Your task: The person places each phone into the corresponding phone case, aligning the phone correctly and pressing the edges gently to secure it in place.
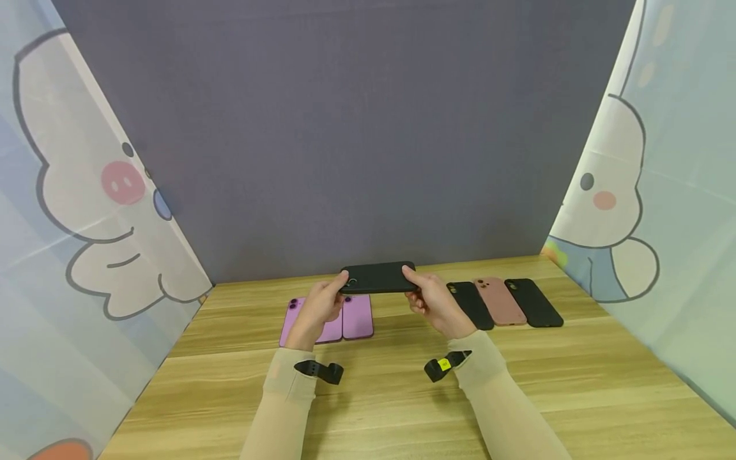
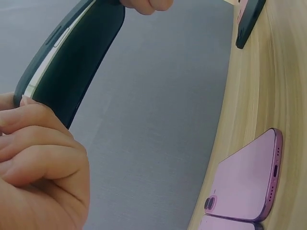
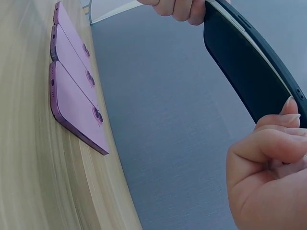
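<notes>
Over wooden tabletop (image 1: 379, 409), black case (image 1: 381, 277) pinched at opposite ends by left grip (image 1: 316, 308) and right grip (image 1: 435, 305); phone (image 2: 79, 67) apparently part seated, pale edge (image 2: 43, 70) showing; remaining: three purple phones (image 3: 74, 96), loose cases (image 1: 501, 302)

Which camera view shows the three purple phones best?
The right wrist view: no hand covers the purple phones there. In the head view, the left hand partly hides them; the left wrist view shows one whole and part of another.

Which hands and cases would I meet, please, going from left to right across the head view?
Left hand, held black case, right hand, first tabletop black case, pink case, last tabletop black case.
</notes>
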Motion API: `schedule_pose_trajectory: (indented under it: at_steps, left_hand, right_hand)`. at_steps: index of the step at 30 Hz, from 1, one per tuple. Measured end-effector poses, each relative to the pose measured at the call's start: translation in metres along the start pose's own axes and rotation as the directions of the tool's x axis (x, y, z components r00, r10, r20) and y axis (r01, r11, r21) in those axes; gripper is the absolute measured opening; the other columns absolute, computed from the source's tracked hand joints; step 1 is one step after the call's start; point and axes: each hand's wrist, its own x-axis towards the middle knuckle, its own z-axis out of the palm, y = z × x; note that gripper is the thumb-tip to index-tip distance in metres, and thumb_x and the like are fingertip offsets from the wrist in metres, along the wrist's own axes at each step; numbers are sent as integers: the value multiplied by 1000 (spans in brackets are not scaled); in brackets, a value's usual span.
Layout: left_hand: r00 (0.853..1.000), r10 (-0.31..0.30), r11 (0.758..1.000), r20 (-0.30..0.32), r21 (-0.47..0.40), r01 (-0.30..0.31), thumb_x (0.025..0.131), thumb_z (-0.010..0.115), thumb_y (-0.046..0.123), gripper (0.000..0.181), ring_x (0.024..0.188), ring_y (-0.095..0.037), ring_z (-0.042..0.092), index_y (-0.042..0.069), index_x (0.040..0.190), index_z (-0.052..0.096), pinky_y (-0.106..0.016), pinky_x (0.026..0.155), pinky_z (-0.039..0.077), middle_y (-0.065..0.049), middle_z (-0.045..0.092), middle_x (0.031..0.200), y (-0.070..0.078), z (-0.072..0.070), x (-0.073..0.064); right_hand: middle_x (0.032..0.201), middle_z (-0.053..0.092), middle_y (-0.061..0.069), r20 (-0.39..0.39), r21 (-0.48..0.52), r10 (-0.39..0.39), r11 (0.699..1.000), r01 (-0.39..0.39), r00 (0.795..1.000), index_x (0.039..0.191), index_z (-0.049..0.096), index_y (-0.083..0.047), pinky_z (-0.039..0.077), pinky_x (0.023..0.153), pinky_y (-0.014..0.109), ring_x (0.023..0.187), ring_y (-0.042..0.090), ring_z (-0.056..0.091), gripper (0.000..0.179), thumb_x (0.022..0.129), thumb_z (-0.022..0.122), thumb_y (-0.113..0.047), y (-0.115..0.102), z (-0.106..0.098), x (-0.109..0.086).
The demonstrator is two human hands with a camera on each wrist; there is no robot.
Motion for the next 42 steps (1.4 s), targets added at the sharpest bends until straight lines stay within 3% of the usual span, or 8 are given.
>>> schedule_pose_trajectory:
  at_steps: [9, 16, 21, 31, 38, 42]
  left_hand:
    - [998, 62, 991, -1, -118, -62, 103, 60, 42, 59, 39, -4, 20, 15, 54, 42, -20, 40, 17, 7, 30, 44, 1, -1, -1]
    - [997, 69, 990, 16, -127, -67, 104, 55, 47, 48, 41, -6, 27, 8, 80, 65, -19, 41, 22, 3, 40, 51, -1, -1, 0]
    - [995, 96, 979, 26, -184, -90, 106, 53, 45, 44, 40, -5, 24, 6, 90, 67, -20, 41, 21, 4, 36, 51, -2, 0, 1]
    - [990, 132, 959, 41, -257, -118, 106, 53, 43, 41, 40, -3, 24, 8, 87, 65, -19, 41, 20, 7, 31, 50, -2, 2, 1]
    - [989, 140, 949, 43, -292, -122, 107, 51, 40, 41, 38, -2, 25, 8, 86, 64, -18, 40, 19, 8, 32, 49, -3, 3, 2]
    - [989, 143, 946, 49, -301, -122, 108, 49, 38, 41, 38, -1, 25, 8, 84, 62, -18, 40, 20, 8, 32, 49, -3, 3, 2]
  right_hand:
    - [59, 44, -1, 46, 10, 18, 1000, -19, 999, 60, 41, -17, 29, 47, 22, 45, 8, 33, 53, 106, 54, -39, 0, 3, -1]
    - [57, 43, -2, 69, -10, -15, 1000, 15, 997, 58, 39, -17, 28, 48, 23, 44, 7, 32, 55, 107, 52, -38, -1, 3, -2]
    - [58, 43, -2, 86, -8, -17, 1000, 18, 996, 59, 39, -17, 28, 47, 22, 44, 7, 32, 55, 108, 51, -38, -1, 3, -2]
    - [59, 43, -2, 61, 37, 6, 999, -8, 998, 62, 45, -15, 29, 45, 20, 46, 7, 32, 51, 106, 54, -39, -3, 5, -3]
    - [62, 49, -1, 37, 60, 9, 998, -11, 999, 78, 64, -12, 31, 45, 21, 47, 7, 35, 42, 105, 56, -43, -4, 5, -3]
    - [64, 50, 1, 10, 68, 15, 998, -16, 1000, 80, 64, -14, 32, 49, 23, 48, 8, 36, 42, 104, 55, -47, -6, 5, -3]
